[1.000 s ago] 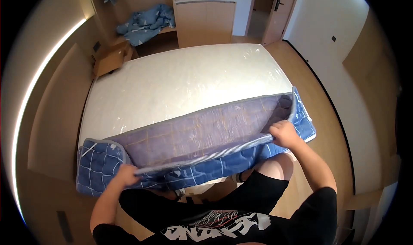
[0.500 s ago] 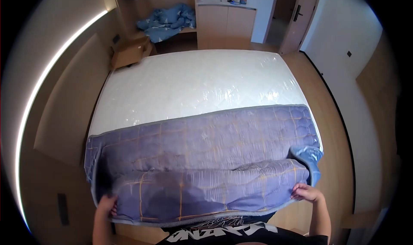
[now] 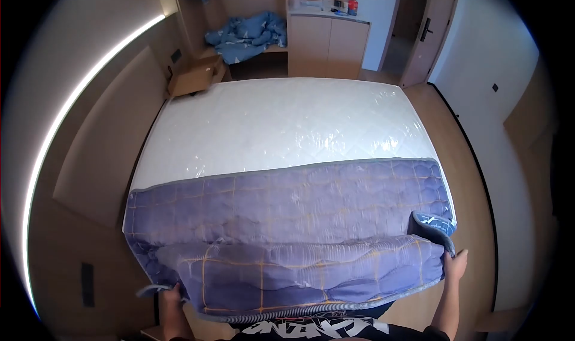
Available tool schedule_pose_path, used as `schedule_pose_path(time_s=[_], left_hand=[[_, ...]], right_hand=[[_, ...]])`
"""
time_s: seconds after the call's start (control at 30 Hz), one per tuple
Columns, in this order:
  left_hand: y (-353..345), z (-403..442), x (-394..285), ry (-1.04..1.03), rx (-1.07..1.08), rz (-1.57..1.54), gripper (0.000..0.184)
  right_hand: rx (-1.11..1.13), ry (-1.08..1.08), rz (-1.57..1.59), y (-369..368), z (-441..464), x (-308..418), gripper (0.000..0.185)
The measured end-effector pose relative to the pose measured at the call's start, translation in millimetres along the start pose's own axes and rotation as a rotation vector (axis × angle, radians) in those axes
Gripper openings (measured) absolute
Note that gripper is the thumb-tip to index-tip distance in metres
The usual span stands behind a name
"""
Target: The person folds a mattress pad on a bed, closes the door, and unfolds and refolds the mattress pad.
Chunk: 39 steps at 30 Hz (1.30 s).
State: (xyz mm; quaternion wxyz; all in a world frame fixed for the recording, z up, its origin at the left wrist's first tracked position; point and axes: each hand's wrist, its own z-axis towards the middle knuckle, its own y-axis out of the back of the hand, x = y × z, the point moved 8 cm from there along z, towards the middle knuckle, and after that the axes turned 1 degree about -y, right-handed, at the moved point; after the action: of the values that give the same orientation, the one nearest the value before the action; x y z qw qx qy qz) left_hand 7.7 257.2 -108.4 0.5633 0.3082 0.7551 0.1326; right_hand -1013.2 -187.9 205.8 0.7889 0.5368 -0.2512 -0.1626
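A purple quilted mattress pad (image 3: 287,203) with yellow grid lines and a grey bound edge lies over the near half of a white, plastic-wrapped mattress (image 3: 263,125). Its near part is folded into a thick raised roll before my body. At the lower left, my left hand (image 3: 172,293) is closed on the pad's edge, and a grey-blue flap sticks out beside it. My right hand (image 3: 456,262) grips the grey border at the right side, just below a turned-back corner showing a blue underside. Some fingers of both hands are hidden by the fabric.
An open cardboard box (image 3: 193,80) sits by the mattress's far left corner. Blue bedding (image 3: 248,35) is heaped on a shelf behind, beside a cabinet (image 3: 329,44) with bottles on top. A padded headboard (image 3: 111,131) lines the left; a door (image 3: 425,35) stands ajar at far right.
My right hand has moved outward to the right, from the pad's top surface to its border. My left hand has shifted right and slightly down. The pad's left edge now flips outward.
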Motion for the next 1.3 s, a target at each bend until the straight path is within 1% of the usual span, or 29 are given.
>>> schedule_pose_path(time_s=[0.03,0.13,0.17,0.2,0.23,0.3,0.33,0.37,0.4,0.47,0.5,0.53,0.57,0.6,0.63,0.67,0.73,0.77,0.8,0.83,0.87,0.9,0.97,1.07,1.17,1.2,1.23,1.27,1.3], left_hand=[[-6,19,17,-0.102,-0.088,0.024,0.057],[21,8,32,-0.126,0.074,0.626,0.064],[38,5,35,-0.135,0.132,0.827,0.066],[57,-7,43,-0.055,0.117,0.820,0.066],[80,-23,56,0.085,0.063,0.648,0.066],[104,-71,70,0.297,-0.081,0.097,0.066],[104,-99,62,0.345,-0.137,-0.128,0.066],[96,-126,52,0.372,-0.171,-0.318,0.066],[91,-140,41,0.373,-0.194,-0.459,0.066],[71,-128,7,0.288,-0.165,-0.636,0.066],[62,-101,-15,0.210,-0.124,-0.705,0.067],[54,-40,-21,0.093,-0.048,-0.789,0.059],[48,22,-51,-0.010,-0.017,-0.687,0.055],[22,4,-162,-0.084,0.052,-0.739,0.051],[16,33,-247,-0.202,0.055,-0.715,0.051],[30,58,-341,-0.359,-0.023,-0.633,0.051],[101,58,-528,-0.657,-0.300,-0.427,0.052],[153,40,-602,-0.759,-0.499,-0.327,0.053],[211,13,-656,-0.821,-0.704,-0.250,0.054],[260,-18,-694,-0.836,-0.849,-0.210,0.055],[300,-46,-711,-0.718,-0.902,-0.331,0.056],[342,-72,-736,-0.820,-1.179,0.159,0.059],[368,-62,-736,-0.862,-1.274,0.414,0.059],[366,-20,-677,-0.763,-0.808,-0.290,0.053],[322,21,-602,-0.577,-0.295,-0.942,0.049],[291,14,-570,-0.525,-0.238,-0.968,0.045],[272,12,-535,-0.516,-0.364,-0.924,0.043],[258,33,-493,-0.540,-0.365,-0.962,0.043],[244,22,-460,-0.456,-0.461,-0.773,0.042]], right_hand=[[0.014,0.017,0.017,-9,7,-5,0.029],[0.148,-0.075,0.009,-35,15,-49,0.026],[0.126,-0.118,0.090,-63,25,-116,0.028],[0.361,-0.469,0.263,-105,14,-188,0.030],[0.369,-0.701,0.654,-123,-22,-213,0.028],[0.580,-1.084,0.655,-126,-109,-204,0.027],[0.668,-1.216,0.747,-145,-142,-205,0.029],[0.846,-1.193,0.951,-165,-161,-193,0.031],[0.999,-1.274,1.247,-187,-175,-171,0.034],[0.990,-0.744,1.429,-199,-144,-123,0.048],[0.888,-0.772,1.307,-209,-105,-126,0.053],[0.737,-0.706,1.248,-235,-36,-154,0.056],[0.590,-0.643,1.168,-260,30,-182,0.058],[0.386,-0.279,1.031,-243,128,-175,0.053],[0.229,-0.150,0.681,-146,189,-90,0.046],[0.145,0.091,0.193,-96,262,-34,0.046],[-0.259,0.225,0.152,34,363,53,0.044],[-0.403,0.390,0.420,128,362,108,0.046],[-0.571,0.428,0.465,191,388,114,0.052],[-0.601,0.358,0.528,232,413,98,0.058],[-0.633,0.288,0.594,273,437,82,0.064],[-0.664,0.187,0.692,301,451,58,0.062],[-0.645,0.039,0.864,304,453,9,0.059],[-0.458,-0.120,1.084,251,462,-55,0.054],[-0.195,-0.248,1.251,160,459,-95,0.051],[-0.159,-0.262,1.261,127,457,-111,0.050],[-0.234,-0.200,1.210,98,454,-122,0.047],[-0.252,-0.208,1.172,84,431,-122,0.045],[-0.269,-0.216,1.134,67,413,-125,0.042]])
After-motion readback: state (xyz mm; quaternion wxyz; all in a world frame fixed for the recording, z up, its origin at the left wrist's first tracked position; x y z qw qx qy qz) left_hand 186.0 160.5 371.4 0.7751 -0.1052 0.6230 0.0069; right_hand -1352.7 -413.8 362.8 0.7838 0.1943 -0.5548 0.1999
